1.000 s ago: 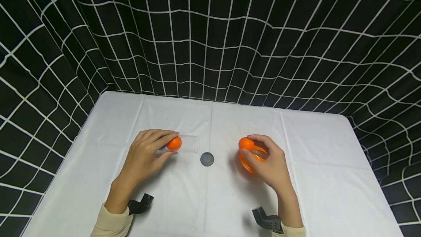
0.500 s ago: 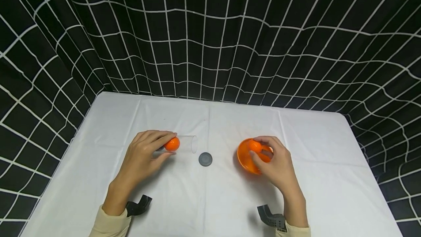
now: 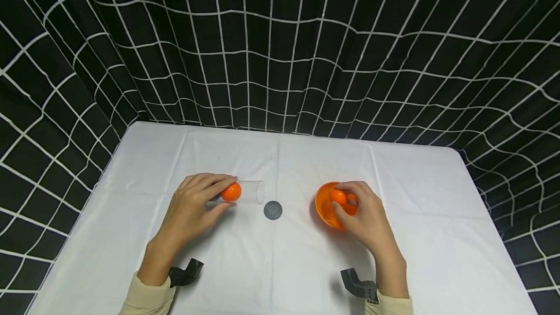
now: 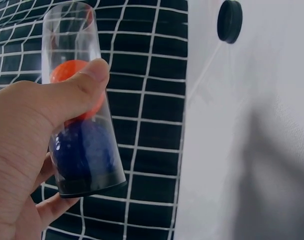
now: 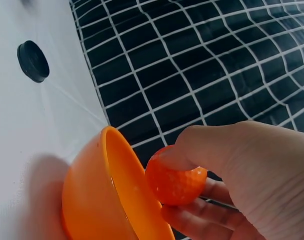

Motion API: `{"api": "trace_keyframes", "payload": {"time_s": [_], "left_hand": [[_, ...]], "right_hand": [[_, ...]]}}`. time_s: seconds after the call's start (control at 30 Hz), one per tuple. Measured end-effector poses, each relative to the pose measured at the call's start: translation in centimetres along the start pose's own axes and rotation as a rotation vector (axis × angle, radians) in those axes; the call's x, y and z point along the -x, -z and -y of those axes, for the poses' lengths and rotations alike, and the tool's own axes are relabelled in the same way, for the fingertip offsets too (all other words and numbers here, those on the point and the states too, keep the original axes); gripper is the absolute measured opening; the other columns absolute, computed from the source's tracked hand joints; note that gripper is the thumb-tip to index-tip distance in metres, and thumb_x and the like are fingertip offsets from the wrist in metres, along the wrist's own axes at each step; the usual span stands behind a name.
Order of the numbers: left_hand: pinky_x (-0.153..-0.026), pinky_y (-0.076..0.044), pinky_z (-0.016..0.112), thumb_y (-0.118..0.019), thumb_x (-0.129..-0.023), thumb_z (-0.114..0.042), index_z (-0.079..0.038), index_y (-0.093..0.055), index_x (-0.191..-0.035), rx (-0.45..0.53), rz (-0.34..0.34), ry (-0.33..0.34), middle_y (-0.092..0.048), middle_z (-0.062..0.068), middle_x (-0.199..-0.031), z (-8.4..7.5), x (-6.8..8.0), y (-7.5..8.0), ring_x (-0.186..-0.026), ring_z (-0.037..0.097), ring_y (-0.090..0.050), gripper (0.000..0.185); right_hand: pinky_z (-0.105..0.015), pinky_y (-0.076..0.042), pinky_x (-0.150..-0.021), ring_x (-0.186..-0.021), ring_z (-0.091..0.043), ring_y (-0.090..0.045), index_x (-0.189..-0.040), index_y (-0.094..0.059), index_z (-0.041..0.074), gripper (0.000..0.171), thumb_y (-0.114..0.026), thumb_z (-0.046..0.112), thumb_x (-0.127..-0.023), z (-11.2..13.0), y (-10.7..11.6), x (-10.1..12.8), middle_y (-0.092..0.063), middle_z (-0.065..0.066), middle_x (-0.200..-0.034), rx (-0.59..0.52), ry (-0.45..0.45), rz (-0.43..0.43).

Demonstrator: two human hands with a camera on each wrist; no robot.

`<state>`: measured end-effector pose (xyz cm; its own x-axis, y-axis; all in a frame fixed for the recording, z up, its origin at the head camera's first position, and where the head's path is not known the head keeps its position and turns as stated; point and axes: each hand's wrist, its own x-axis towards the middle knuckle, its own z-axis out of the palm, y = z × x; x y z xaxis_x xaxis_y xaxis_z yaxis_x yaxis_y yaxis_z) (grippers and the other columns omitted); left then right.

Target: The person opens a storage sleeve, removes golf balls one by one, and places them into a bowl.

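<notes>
My left hand (image 3: 192, 203) grips a clear plastic tube (image 3: 250, 192) lying on its side on the white table, open end to the right. Inside it sit an orange ball (image 3: 231, 192) and, deeper, a blue ball (image 4: 84, 150); my thumb (image 4: 77, 90) lies across the clear tube (image 4: 74, 60). My right hand (image 3: 365, 215) pinches another orange ball (image 3: 338, 196) over the orange bowl (image 3: 323, 205). The right wrist view shows that dimpled orange ball (image 5: 175, 180) between thumb and fingers, just beside the tilted bowl's rim (image 5: 122, 180).
A small black round cap (image 3: 273, 209) lies on the white tablecloth (image 3: 280, 266) between the tube and the bowl. Black curtains with a white grid surround the table on three sides. Beige sleeves and black wrist mounts (image 3: 185, 272) show near the front edge.
My right hand has carried its orange ball from beside the bowl's left rim to above the bowl. The left hand and the tube have stayed put.
</notes>
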<state>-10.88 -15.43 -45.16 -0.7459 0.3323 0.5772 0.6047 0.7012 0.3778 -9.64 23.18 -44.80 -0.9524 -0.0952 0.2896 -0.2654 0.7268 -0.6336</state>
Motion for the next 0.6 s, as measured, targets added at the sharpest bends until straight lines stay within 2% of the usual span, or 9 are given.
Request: {"api": "trace_keyframes", "payload": {"time_s": [0.1, 0.17, 0.37, 0.5, 0.6], "left_hand": [[-0.103, -0.053, 0.045, -0.094, -0.079, -0.023, -0.017, -0.078, -0.127, 0.003, 0.007, -0.001, -0.078, 0.000, -0.124, -0.10, -0.06, -0.08, -0.114, 0.025, -0.071, 0.051], [-0.103, -0.053, 0.045, -0.094, -0.079, -0.023, -0.017, -0.078, -0.127, 0.003, 0.002, 0.004, -0.078, 0.000, -0.124, -0.09, 0.06, -0.03, -0.114, 0.026, -0.071, 0.052], [-0.101, -0.053, 0.045, -0.095, -0.078, -0.023, -0.018, -0.077, -0.128, 0.014, -0.001, -0.003, -0.078, 0.001, -0.123, -0.12, 0.07, -0.10, -0.114, 0.025, -0.071, 0.053], [-0.100, -0.053, 0.044, -0.094, -0.080, -0.024, -0.019, -0.077, -0.128, 0.017, 0.018, -0.015, -0.078, 0.000, -0.124, -0.34, -0.06, -0.33, -0.114, 0.024, -0.071, 0.052], [-0.100, -0.054, 0.044, -0.094, -0.079, -0.025, -0.019, -0.077, -0.128, 0.019, 0.021, -0.011, -0.078, 0.000, -0.123, -0.51, -0.04, -0.39, -0.114, 0.023, -0.071, 0.052]], "right_hand": [[-0.043, -0.064, -0.094, -0.108, -0.029, -0.071, -0.119, -0.072, 0.005, 0.035, -0.079, -0.001, -0.086, -0.16, 0.03, 0.07, -0.070, -0.012, -0.120, 0.023, -0.004, 0.013], [-0.051, -0.062, -0.095, -0.108, -0.031, -0.071, -0.120, -0.072, 0.006, 0.035, -0.078, 0.000, -0.086, -0.20, -0.10, -0.06, -0.070, -0.012, -0.120, 0.034, -0.003, 0.031], [-0.054, -0.058, -0.099, -0.110, -0.033, -0.070, -0.121, -0.073, 0.008, 0.033, -0.076, 0.003, -0.089, -0.27, -0.25, -0.28, -0.072, -0.012, -0.122, 0.066, -0.008, 0.077], [-0.055, -0.054, -0.106, -0.118, -0.034, -0.068, -0.123, -0.073, 0.006, 0.031, -0.077, 0.006, -0.091, -0.15, -0.10, -0.04, -0.071, -0.012, -0.126, 0.055, 0.008, 0.056], [-0.050, -0.053, -0.108, -0.121, -0.031, -0.068, -0.123, -0.073, 0.006, 0.031, -0.077, 0.008, -0.093, 0.12, -0.10, 0.10, -0.071, -0.010, -0.126, 0.037, 0.034, 0.029]]}}
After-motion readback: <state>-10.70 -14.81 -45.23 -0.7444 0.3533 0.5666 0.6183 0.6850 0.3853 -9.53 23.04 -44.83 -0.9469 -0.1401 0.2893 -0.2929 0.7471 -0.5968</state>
